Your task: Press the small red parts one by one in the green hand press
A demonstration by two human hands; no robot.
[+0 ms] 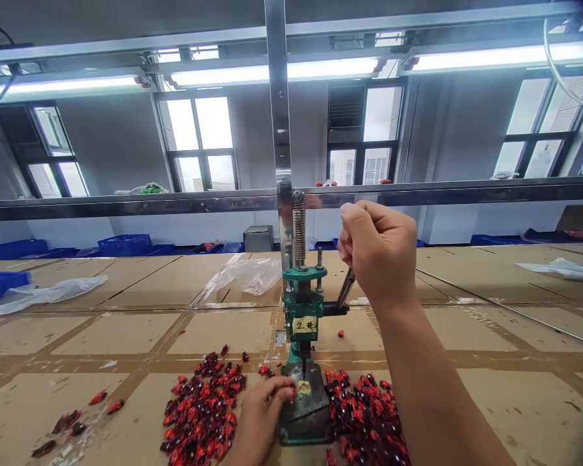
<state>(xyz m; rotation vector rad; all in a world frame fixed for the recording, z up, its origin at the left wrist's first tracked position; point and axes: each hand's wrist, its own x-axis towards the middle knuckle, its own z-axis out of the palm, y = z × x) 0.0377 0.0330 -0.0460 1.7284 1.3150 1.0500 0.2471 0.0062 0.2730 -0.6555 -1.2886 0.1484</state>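
Note:
A green hand press (304,323) with a tall spring and a "2 #" label stands upright in the middle of the table. My right hand (379,249) is raised and wrapped round the top of its lever (346,288). Low at the press, my left hand (265,411) pinches a small red piece (292,390) at the left side of the yellow pad (304,388) on the dark base plate (304,421). The punch tip (304,370) is just above the pad. Fingers partly hide the pinched piece.
Heaps of small red-and-black parts flank the press, a left heap (204,411) and a right heap (364,417). Several loose parts (68,421) lie far left. A plastic bag (260,275) is behind the press. A metal rail (199,202) crosses behind.

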